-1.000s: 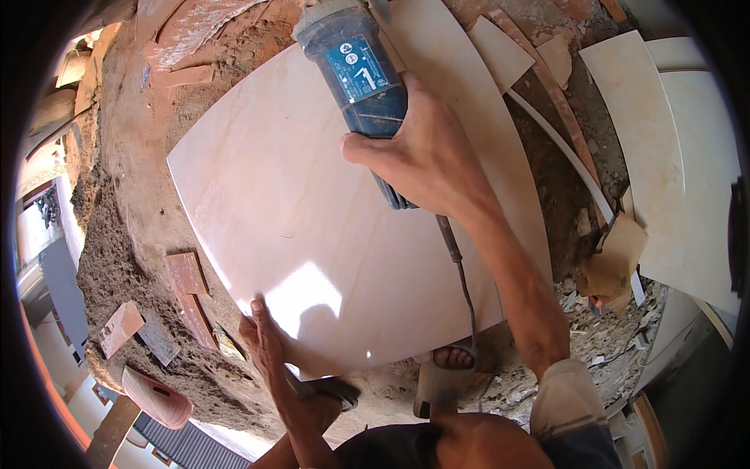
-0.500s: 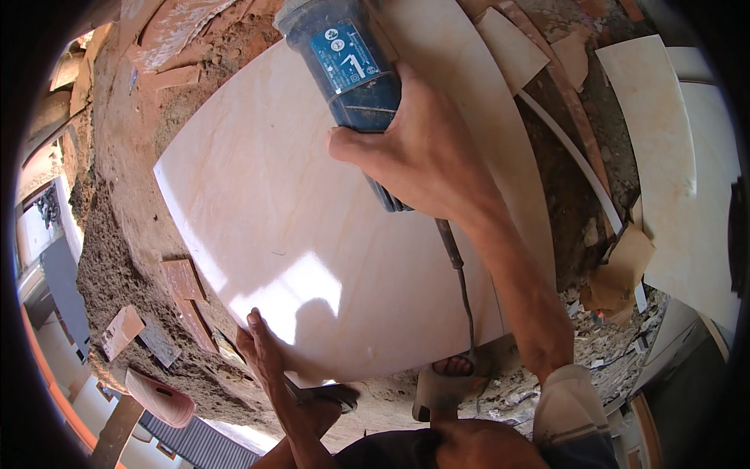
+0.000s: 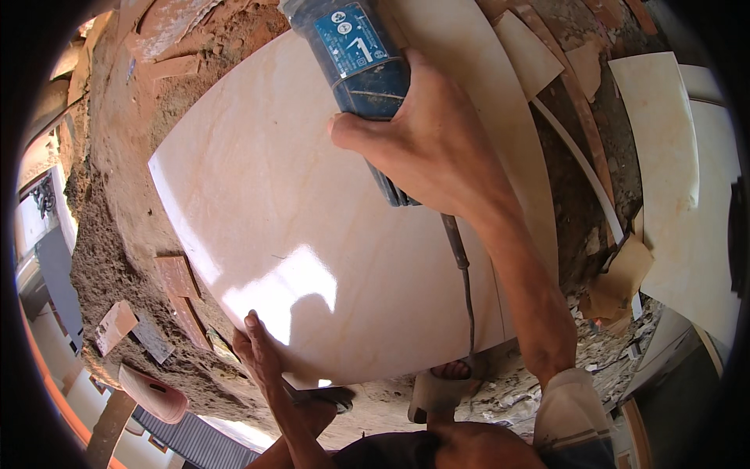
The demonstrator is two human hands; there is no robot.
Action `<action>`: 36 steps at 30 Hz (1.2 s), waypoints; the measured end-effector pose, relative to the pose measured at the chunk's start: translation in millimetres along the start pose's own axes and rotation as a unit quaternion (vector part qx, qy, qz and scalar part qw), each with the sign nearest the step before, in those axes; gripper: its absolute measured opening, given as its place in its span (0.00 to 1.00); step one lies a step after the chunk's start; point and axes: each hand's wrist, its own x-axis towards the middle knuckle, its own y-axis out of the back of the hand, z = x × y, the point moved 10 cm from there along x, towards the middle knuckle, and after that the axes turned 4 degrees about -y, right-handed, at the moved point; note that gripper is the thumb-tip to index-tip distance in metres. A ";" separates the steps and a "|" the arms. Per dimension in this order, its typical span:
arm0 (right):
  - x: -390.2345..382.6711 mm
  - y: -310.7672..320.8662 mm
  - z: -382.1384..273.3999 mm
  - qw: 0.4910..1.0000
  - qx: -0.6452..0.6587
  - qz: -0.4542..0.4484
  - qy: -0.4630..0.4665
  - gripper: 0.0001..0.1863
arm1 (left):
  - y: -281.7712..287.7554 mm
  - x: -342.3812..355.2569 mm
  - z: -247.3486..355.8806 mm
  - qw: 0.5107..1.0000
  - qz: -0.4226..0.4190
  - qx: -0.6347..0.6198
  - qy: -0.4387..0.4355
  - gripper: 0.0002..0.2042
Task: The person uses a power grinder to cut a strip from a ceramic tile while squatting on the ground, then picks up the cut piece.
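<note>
A large cream tile with a glossy, faintly veined face lies flat before me. My right hand is wrapped round the body of a blue angle grinder above the tile. The grinder's working end is cut off by the upper edge of the view. Its black cord hangs from the rear and trails toward my foot. At the tile's near left corner, my left hand holds the edge, thumb on top and the other fingers partly hidden. A thin dark line runs along the tile's near right part.
More cream tiles lie at the right, near a torn brown cardboard piece. Narrow offcuts lie beside the large tile. Broken tile pieces and a pink slipper rest on rough ground at the left. My sandalled foot stands by the near edge.
The grinder and my right hand have moved slightly away from me and to the right. My left hand keeps its hold on the tile edge. The whole view has shifted a little.
</note>
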 end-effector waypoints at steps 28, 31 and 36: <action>2.8 -1.0 0.7 0.999 -0.009 0.025 0.047 0.25 | -3.7 -1.0 6.4 1.000 -0.011 -0.005 0.004 0.35; 3.1 -0.7 1.0 0.998 -0.001 0.028 0.055 0.25 | -1.4 0.2 -1.5 1.000 -0.014 0.000 0.010 0.33; 3.3 -1.0 1.1 0.999 -0.008 0.023 0.047 0.26 | -0.8 -0.5 -2.3 1.000 -0.010 0.003 0.013 0.33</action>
